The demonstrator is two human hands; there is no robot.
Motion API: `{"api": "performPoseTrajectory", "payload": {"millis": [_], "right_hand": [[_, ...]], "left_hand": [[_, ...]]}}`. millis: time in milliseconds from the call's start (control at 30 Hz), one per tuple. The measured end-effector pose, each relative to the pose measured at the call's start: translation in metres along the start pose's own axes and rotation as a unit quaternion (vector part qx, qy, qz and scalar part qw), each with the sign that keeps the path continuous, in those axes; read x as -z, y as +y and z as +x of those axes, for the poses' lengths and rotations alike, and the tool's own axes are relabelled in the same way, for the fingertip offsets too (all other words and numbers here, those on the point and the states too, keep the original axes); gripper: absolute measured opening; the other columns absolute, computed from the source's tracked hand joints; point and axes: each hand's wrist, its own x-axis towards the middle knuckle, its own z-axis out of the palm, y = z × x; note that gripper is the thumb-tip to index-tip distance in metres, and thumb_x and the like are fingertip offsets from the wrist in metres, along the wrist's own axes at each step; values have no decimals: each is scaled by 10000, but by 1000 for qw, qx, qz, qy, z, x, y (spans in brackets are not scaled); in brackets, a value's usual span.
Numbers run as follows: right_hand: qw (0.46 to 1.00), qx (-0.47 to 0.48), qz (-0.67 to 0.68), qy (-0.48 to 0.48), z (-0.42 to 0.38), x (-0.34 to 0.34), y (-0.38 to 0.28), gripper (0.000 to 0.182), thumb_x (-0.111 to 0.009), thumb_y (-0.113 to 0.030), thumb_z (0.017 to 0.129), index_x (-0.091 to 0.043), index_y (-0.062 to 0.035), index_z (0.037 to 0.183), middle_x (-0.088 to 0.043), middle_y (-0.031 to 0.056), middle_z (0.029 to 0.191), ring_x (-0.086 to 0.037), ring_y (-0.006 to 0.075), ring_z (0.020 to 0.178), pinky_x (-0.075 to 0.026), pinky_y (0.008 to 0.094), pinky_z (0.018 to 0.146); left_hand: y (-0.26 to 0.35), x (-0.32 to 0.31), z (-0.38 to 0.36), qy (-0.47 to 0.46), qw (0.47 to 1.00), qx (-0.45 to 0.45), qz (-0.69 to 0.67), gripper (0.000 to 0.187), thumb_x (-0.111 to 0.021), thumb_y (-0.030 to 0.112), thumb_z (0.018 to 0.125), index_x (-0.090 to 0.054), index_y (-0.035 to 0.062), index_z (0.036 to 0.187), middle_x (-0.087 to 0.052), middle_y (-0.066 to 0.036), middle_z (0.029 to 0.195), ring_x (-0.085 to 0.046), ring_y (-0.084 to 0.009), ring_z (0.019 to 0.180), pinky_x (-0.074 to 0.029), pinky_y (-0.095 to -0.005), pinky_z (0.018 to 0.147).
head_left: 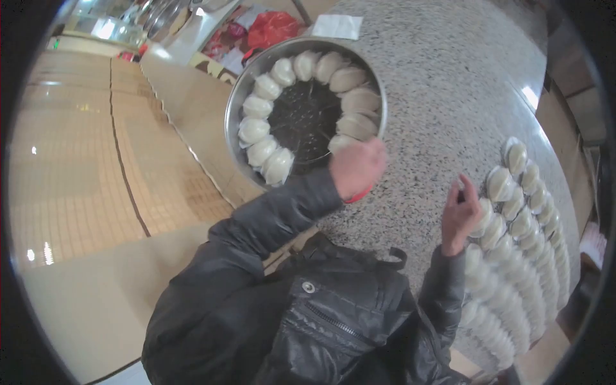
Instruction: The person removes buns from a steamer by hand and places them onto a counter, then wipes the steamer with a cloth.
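A round steel pan (228, 122) sits at the left side of the speckled stone worktop (423, 96). Taking its rim as a clock face with twelve at the top of the view, a ring of pale dumplings (267, 86) lies inside it, running from about seven o'clock up over twelve and down to about five. They stand close side by side against the wall, several touching. At six o'clock there is a gap in the ring, and the dark base with its small holes (305, 115) shows in the middle.

The left hand (359, 168) is at the pan's rim between four and five o'clock, just beside the last dumpling on that side and covering part of it. It is blurred, and I cannot tell whether its fingers grip anything. A red band (359, 195) circles its wrist.

The right hand (461, 215) lies at four o'clock from the left one, above the worktop. Its thumb and forefinger stand a little apart, with nothing visible between the tips. Beside it, rows of more dumplings (500, 184) spread over the worktop, from about one o'clock of that hand round to between five and six, packed closely together.

Beyond the pan, a red bag (274, 29) lies between eleven and twelve o'clock, and a white sheet (338, 27) between twelve and one.
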Motion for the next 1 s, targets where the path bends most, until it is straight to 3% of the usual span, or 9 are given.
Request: {"api": "performPoseTrajectory", "payload": {"millis": [100,200,300,400,467,600,700,867,1000], "right_hand": [[987,106,67,-96,-4,-42,-64,168,-666,-141,885,-718,-105,1042,-654,2,699,-533,90,555,-445,281,574],[962,180,63,-198,-10,-84,-115,159,-650,-147,866,-731,-113,997,-725,41,850,-616,162,625,-484,327,630],[931,205,-2,-303,-8,-113,-147,154,-642,-170,876,-704,-85,988,-714,58,904,-651,216,696,-500,348,616],[933,210,0,-293,-5,-129,-152,143,-636,-158,862,-699,-77,962,-698,66,898,-634,252,720,-482,380,615],[936,192,2,-296,-2,-130,-152,150,-628,-154,862,-708,-77,963,-708,66,893,-636,247,734,-477,378,631],[941,183,10,-284,3,-133,-146,150,-615,-153,862,-710,-94,961,-699,50,876,-634,245,755,-474,380,651],[941,166,24,-294,4,-131,-142,164,-595,-133,860,-710,-90,969,-706,64,923,-649,267,786,-487,390,675],[943,180,21,-279,3,-133,-134,160,-589,-126,871,-711,-80,964,-705,63,889,-633,234,731,-480,371,649],[940,169,26,-296,7,-132,-140,170,-581,-127,867,-713,-81,963,-714,73,928,-651,253,795,-491,374,688]], "left_hand": [[-87,59,-10,10,985,155,76,231,-464,278,908,-612,109,854,-671,-189,763,-637,-441,723,-468,-531,656],[-127,74,-24,-87,965,248,18,242,-536,273,922,-679,99,833,-717,-108,859,-673,-351,786,-515,-467,778],[-144,53,-31,-133,946,290,-60,290,-621,324,898,-699,135,693,-678,-68,712,-660,-327,738,-481,-424,725],[-148,30,-25,-171,936,303,-49,327,-654,332,811,-563,125,575,-609,-84,623,-646,-338,686,-440,-442,633],[-151,17,-21,-180,938,291,-60,308,-685,375,793,-640,72,828,-664,-154,843,-650,-381,828,-473,-445,687],[-149,-2,-12,-192,933,299,-61,527,-639,450,764,-643,63,1123,-663,-206,1114,-621,-417,1023,-504,-460,823],[-145,-7,-12,-201,915,343,-74,461,-645,373,748,-675,50,1076,-679,-209,1072,-635,-422,994,-512,-461,785],[-150,-20,-13,-157,919,350,-89,381,-628,284,750,-667,38,1038,-682,-218,1042,-621,-435,1001,-504,-464,788],[-165,-25,-15,-151,916,359,-95,375,-652,313,801,-662,22,1037,-680,-215,1059,-622,-433,1011,-510,-460,785]]}}
